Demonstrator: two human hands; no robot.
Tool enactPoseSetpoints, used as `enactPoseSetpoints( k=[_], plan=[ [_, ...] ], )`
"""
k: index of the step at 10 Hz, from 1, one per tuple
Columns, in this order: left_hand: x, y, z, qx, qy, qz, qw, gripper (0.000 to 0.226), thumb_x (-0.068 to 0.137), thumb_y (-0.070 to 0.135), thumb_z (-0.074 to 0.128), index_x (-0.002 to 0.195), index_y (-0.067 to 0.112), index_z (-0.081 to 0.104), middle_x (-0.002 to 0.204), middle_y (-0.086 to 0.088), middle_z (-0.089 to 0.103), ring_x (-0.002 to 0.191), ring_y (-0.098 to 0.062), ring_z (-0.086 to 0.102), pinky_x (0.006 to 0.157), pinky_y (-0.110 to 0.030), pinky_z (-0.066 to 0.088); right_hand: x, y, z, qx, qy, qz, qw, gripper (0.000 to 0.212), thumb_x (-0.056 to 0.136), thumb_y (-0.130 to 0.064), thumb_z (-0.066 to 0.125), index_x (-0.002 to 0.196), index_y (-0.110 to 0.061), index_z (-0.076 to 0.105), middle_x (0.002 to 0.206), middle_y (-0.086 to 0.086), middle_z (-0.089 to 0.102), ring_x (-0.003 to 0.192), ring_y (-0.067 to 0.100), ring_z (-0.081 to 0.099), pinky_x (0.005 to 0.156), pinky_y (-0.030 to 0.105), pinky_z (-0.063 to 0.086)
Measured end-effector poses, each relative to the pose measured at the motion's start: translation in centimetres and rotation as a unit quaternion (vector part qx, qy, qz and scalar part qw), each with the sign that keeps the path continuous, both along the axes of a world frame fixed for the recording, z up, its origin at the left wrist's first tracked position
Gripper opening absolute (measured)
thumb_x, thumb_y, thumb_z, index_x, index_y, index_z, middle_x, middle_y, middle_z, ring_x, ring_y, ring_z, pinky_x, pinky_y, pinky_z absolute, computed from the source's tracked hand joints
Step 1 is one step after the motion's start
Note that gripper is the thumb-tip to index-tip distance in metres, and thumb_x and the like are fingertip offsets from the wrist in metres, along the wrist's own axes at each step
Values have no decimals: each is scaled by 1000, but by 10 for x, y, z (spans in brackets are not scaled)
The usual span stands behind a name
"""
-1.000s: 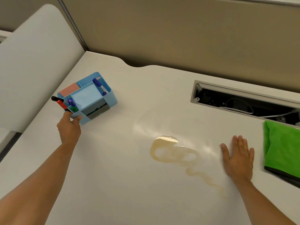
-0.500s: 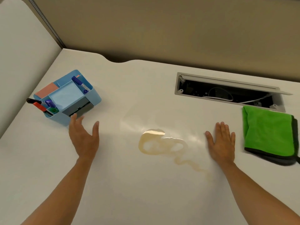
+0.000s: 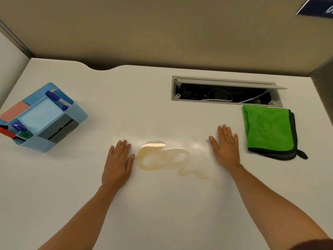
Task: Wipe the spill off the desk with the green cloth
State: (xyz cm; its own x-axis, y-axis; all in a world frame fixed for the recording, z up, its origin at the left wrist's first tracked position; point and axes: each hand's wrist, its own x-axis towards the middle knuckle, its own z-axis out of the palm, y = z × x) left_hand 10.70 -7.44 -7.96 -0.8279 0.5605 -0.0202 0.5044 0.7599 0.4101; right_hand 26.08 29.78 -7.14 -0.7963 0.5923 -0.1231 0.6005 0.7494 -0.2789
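Observation:
A pale yellowish spill [image 3: 144,164] lies in loops on the white desk [image 3: 162,213], trailing off to the right. My left hand [image 3: 118,164] rests flat, palm down, just left of the spill, fingers slightly apart, holding nothing. To the spill's right, my right hand [image 3: 226,146] lies flat the same way. The folded green cloth [image 3: 268,129] with a dark grey edge sits on the desk a short gap right of my right hand, untouched.
A light blue desk organizer [image 3: 45,116] with markers and note pads stands at the left. An open cable tray [image 3: 225,92] with wires is sunk into the desk behind the cloth. Beige partition walls [image 3: 162,29] close off the back and left.
My left hand let go of the organizer and moved right to lie flat beside the spill. The view shifted right. My right hand stayed flat on the desk.

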Motion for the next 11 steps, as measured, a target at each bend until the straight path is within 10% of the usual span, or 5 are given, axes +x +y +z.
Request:
enactPoseSetpoints(
  k=[4,6,9,11],
  plan=[
    [-3,1,-2,-3,-5,1,1000,55,98,36,26,142,8,43,153,-11,38,147,-23,22,122,-39,8,46,44,26,146,112,-119,976,58,86,-18,63,137,0,40,147,24,38,138,39,30,114,52,23],
    [-1,3,-1,-7,-7,3,1000,55,98,36,26,143,8,42,154,-11,37,147,-22,22,122,-38,7,64,73,30,71,73,-195,975,76,81,-22,69,142,1,30,145,31,35,132,45,35,110,54,28],
    [-3,2,-2,-13,-1,3,1000,55,98,37,27,143,8,42,154,-10,37,147,-22,22,122,-36,6,54,74,40,129,-21,-132,982,14,75,15,51,86,10,59,79,31,62,73,45,62,59,46,50],
    [-1,2,-1,-7,-2,6,1000,55,99,37,28,143,8,43,154,-11,38,146,-22,23,121,-34,4,74,54,44,117,-3,-47,992,18,80,1,63,96,9,62,87,31,63,78,45,61,67,48,50]
  ],
)
